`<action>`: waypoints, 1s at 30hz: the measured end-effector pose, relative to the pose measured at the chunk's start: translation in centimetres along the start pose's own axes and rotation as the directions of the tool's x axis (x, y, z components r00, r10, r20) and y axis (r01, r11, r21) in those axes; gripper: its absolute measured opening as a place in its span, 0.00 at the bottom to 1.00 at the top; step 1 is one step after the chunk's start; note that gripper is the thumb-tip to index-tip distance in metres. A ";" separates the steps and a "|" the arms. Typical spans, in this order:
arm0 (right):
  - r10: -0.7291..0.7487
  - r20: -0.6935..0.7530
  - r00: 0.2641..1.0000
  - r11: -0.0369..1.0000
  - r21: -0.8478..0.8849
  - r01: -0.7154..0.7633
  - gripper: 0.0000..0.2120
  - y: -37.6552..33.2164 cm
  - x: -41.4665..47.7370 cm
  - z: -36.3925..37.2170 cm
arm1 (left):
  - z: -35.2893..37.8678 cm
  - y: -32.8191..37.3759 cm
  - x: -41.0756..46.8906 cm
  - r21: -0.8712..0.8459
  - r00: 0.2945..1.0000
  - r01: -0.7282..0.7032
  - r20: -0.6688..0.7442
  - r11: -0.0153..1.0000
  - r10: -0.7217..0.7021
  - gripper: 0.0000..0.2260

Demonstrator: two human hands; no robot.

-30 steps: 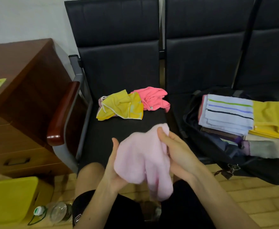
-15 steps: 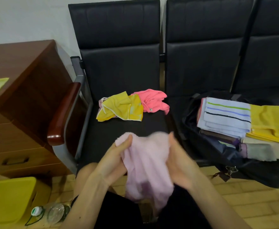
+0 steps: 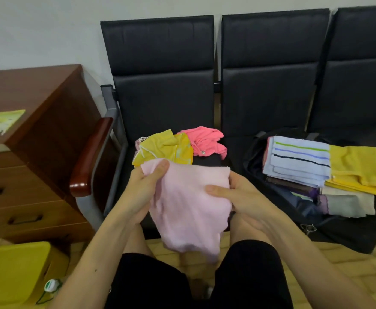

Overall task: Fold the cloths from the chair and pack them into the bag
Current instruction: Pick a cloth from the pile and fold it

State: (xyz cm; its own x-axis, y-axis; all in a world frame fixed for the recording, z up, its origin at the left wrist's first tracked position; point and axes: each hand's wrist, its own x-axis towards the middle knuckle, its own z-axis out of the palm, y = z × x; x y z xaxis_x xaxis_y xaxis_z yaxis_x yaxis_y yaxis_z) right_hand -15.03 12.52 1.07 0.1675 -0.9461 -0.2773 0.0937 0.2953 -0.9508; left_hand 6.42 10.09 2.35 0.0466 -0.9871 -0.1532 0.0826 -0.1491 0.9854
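I hold a pale pink cloth (image 3: 189, 204) in front of the chair seat, above my knees. My left hand (image 3: 141, 192) pinches its upper left corner with the thumb on top. Its right edge is gripped by my right hand (image 3: 238, 195), thumb laid across the front. The cloth hangs down loosely between my legs. A crumpled yellow cloth (image 3: 164, 147) and a bright pink cloth (image 3: 205, 139) lie on the left black chair (image 3: 160, 97). The dark open bag (image 3: 271, 197) sits on the middle seat, filled with folded cloths: a striped pale blue one (image 3: 298, 159), a yellow one (image 3: 356, 168) and grey ones.
A brown wooden cabinet with drawers (image 3: 26, 152) stands at the left, beside the chair's wooden armrest (image 3: 89, 157). A yellow box (image 3: 11, 270) and a plastic bottle (image 3: 51, 286) lie on the tiled floor at lower left.
My hands have shifted along the pink cloth and spread it wider, left hand now at its top corner, right hand on its right edge. The view has tilted slightly.
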 end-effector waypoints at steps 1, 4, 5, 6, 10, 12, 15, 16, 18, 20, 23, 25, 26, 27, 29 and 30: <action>0.000 0.014 1.000 0.999 -0.043 0.001 0.27 -0.2 -0.1 0.0 | -0.2 0.2 0.1 -0.011 1.000 0.003 -0.013 1.000 -0.003 0.09; -0.085 -0.098 0.992 0.993 -0.094 0.075 0.27 -1.2 -0.2 -0.2 | -0.4 1.2 -0.1 -0.021 1.000 0.009 -0.008 1.000 -0.009 0.08; -0.139 -0.145 0.980 0.983 -0.140 0.119 0.26 -1.8 -0.3 -0.2 | -0.6 1.5 -0.2 -0.028 1.000 0.010 0.004 1.000 -0.010 0.08; -0.199 -0.170 0.965 0.966 -0.199 0.164 0.26 -2.4 -0.3 -0.1 | -0.7 2.0 -0.4 -0.038 0.999 0.017 0.031 0.999 -0.016 0.08; -0.429 -0.135 0.893 0.872 -0.320 0.371 0.28 -4.1 -0.2 0.2 | -1.4 3.8 -0.6 -0.064 0.973 0.064 0.226 0.996 -0.048 0.11; -0.477 -0.092 0.874 0.815 -0.418 0.401 0.33 -4.8 0.0 0.0 | -1.9 4.5 -0.3 0.007 0.965 0.069 0.254 0.998 -0.068 0.18; -0.511 -0.031 0.859 0.716 -0.569 0.405 0.38 -5.4 0.6 -0.3 | -2.3 5.1 0.3 0.129 0.976 0.063 0.198 0.990 -0.088 0.22; -0.523 -0.024 0.852 0.682 -0.611 0.402 0.38 -5.4 0.8 -0.3 | -2.4 5.1 0.5 0.129 0.979 0.076 0.176 0.989 -0.098 0.23; -0.552 -0.024 0.834 0.614 -0.688 0.387 0.38 -5.3 0.9 -0.1 | -2.3 4.8 0.6 0.122 0.986 0.083 0.133 0.989 -0.099 0.25; -0.576 -0.022 0.817 0.554 -0.746 0.370 0.35 -5.3 0.7 0.1 | -2.1 4.1 0.8 0.162 0.997 0.049 0.049 0.986 -0.058 0.34; -0.623 0.014 0.782 0.457 -0.804 0.379 0.25 -5.8 -0.3 0.7 | -2.1 3.7 1.1 0.229 0.995 -0.022 -0.087 0.973 0.043 0.48; -0.646 0.040 0.762 0.406 -0.827 0.388 0.18 -6.2 -0.8 0.8 | -2.2 3.8 1.0 0.313 0.989 -0.124 -0.033 0.942 0.141 0.47; -0.637 0.046 0.769 0.386 -0.845 0.370 0.16 -6.4 -0.9 0.8 | -2.2 4.0 0.8 0.354 0.984 -0.173 0.019 0.919 0.177 0.42; -0.622 0.053 0.781 0.365 -0.863 0.349 0.14 -6.5 -0.7 0.6 | -2.2 4.1 0.7 0.392 0.978 -0.208 0.060 0.896 0.200 0.34; -0.586 0.068 0.807 0.325 -0.893 0.311 0.10 -6.5 -0.2 0.1 | -2.0 4.1 0.5 0.463 0.968 -0.247 0.091 0.851 0.232 0.19; -0.566 0.067 0.822 0.305 -0.909 0.284 0.09 -6.4 0.1 -0.1 | -2.0 4.0 0.6 0.503 0.964 -0.260 0.089 0.824 0.250 0.16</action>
State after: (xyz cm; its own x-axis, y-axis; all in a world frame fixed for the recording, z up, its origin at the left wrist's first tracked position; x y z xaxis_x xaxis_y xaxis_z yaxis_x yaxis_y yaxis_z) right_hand -15.68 10.49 7.13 0.1507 -0.9356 0.3191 -0.8158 -0.3000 -0.4944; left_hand 8.74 9.06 6.08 -0.0227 -0.9942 0.1056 -0.4449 0.1046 0.8895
